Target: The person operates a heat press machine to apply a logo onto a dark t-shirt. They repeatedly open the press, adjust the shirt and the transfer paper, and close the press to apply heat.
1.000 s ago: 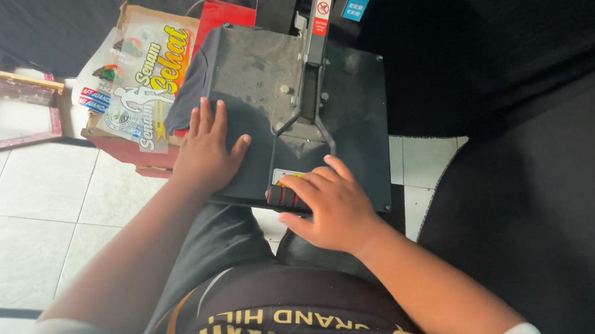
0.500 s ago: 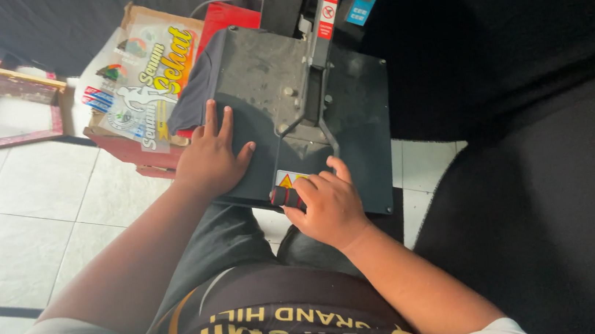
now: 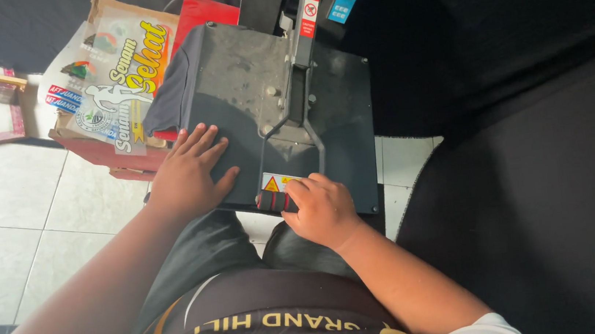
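The heat press handle [image 3: 273, 201] lies at the near edge of the press plate [image 3: 246, 99], its long axis running left to right. The right hand [image 3: 323, 210] is closed around its right end. The left hand [image 3: 188, 175] rests flat and open on the plate's near-left part, beside a dark garment [image 3: 170, 92].
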